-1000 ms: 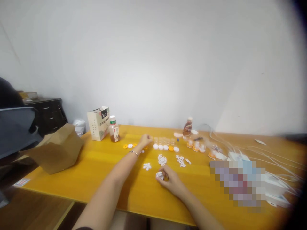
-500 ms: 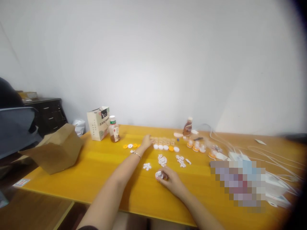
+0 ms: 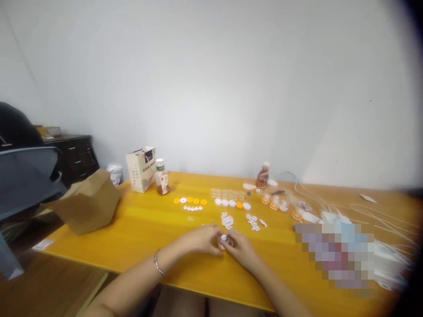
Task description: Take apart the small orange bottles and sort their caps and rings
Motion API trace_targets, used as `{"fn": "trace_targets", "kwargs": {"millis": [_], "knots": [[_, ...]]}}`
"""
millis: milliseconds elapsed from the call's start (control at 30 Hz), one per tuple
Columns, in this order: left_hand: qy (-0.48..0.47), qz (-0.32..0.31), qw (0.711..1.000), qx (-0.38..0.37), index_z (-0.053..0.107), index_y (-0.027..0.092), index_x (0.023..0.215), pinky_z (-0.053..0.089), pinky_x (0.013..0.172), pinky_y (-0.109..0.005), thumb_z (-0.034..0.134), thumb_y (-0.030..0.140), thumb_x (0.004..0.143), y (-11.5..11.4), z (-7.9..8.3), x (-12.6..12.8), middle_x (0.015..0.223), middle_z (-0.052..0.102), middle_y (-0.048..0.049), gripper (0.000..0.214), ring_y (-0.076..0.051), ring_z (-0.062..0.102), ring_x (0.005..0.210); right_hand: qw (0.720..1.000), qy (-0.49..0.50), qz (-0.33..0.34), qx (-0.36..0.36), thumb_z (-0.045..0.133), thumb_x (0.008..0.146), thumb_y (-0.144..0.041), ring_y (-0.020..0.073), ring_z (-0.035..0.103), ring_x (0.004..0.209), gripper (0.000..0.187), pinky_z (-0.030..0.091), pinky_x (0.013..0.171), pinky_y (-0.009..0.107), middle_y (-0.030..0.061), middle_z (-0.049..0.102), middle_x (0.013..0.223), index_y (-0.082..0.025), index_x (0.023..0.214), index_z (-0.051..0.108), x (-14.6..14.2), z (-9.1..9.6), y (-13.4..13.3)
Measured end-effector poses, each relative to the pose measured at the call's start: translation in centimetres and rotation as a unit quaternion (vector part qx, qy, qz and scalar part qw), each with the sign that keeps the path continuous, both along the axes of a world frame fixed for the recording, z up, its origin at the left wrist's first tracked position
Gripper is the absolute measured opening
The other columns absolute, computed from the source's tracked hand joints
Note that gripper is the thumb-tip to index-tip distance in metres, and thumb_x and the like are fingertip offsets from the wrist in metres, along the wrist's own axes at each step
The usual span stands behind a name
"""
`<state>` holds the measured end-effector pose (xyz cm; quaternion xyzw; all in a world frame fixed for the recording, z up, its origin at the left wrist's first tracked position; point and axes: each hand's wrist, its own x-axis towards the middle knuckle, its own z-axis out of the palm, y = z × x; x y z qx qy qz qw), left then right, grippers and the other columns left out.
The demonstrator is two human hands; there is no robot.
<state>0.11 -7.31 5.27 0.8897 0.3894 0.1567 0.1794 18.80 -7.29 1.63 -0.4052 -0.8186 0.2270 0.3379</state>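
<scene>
— From the head view, where is the small vial (image 3: 226, 240)?
— Low over the bench (image 3: 148, 224), near its front edge, between both hands. The right hand (image 3: 243, 252) has a narrow grip closed round it.
— And the left hand (image 3: 201, 240)?
— Its fingertips touch the small vial. Whether its grip clasps it, I cannot tell. White pieces (image 3: 227, 220) lie just behind.
</scene>
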Motion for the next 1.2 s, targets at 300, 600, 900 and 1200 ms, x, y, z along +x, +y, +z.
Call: {"fn": "trace_targets", "kwargs": {"millis": [300, 600, 900, 1200], "knots": [[-0.02, 0.074, 0.997, 0.013, 0.058, 0.016, 0.073, 0.032, 0.054, -0.021, 0.059, 0.04, 0.067, 0.6, -2.4, 2.1, 0.069, 0.057, -0.0013, 0.025, -0.014, 0.051, 0.064, 1.0, 0.005, -0.014, 0.007, 0.054, 0.076, -0.029, 0.0138, 0.05, 0.061, 0.011, 0.039, 0.057, 0.024, -0.0018, 0.052, 0.063, -0.02, 0.073, 0.059, 0.2, -0.3, 0.3], [-0.063, 0.088, 0.994, 0.031, 0.055, 0.015, 0.072, 0.034, 0.058, -0.02, 0.058, 0.04, 0.068, 0.1, -3.0, 2.2, 0.072, 0.054, -0.0015, 0.026, -0.013, 0.049, 0.066, 1.0, 0.02, 0.014, -0.003, 0.05, 0.079, -0.024, 0.015, 0.05, 0.065, 0.008, 0.041, 0.061, 0.026, -0.0004, 0.051, 0.069, -0.02, 0.073, 0.055, 0.1, -0.3, 0.2], [-0.07, 0.092, 0.993, 0.031, 0.054, 0.014, 0.065, 0.031, 0.053, -0.02, 0.061, 0.033, 0.064, 0.4, -3.2, 2.4, 0.065, 0.053, -0.0004, 0.021, -0.012, 0.047, 0.061, 0.998, 0.015, 0.015, 0.051, 0.041, 0.083, -0.021, 0.0183, 0.051, 0.073, 0.014, 0.042, 0.067, 0.03, 0.003, 0.052, 0.075, -0.021, 0.074, 0.052, -0.1, -0.6, -0.4], [-0.054, 0.1, 0.993, 0.031, 0.056, 0.014, 0.069, 0.03, 0.052, -0.021, 0.062, 0.033, 0.061, 0.4, -3.0, 2.5, 0.068, 0.055, -0.0015, 0.021, -0.013, 0.048, 0.061, 0.992, 0.055, -0.06, 0.094, 0.042, 0.083, -0.027, 0.0174, 0.052, 0.065, 0.015, 0.044, 0.062, 0.029, 0.0026, 0.055, 0.07, -0.021, 0.074, 0.052, -0.3, -0.8, -0.2]]}}
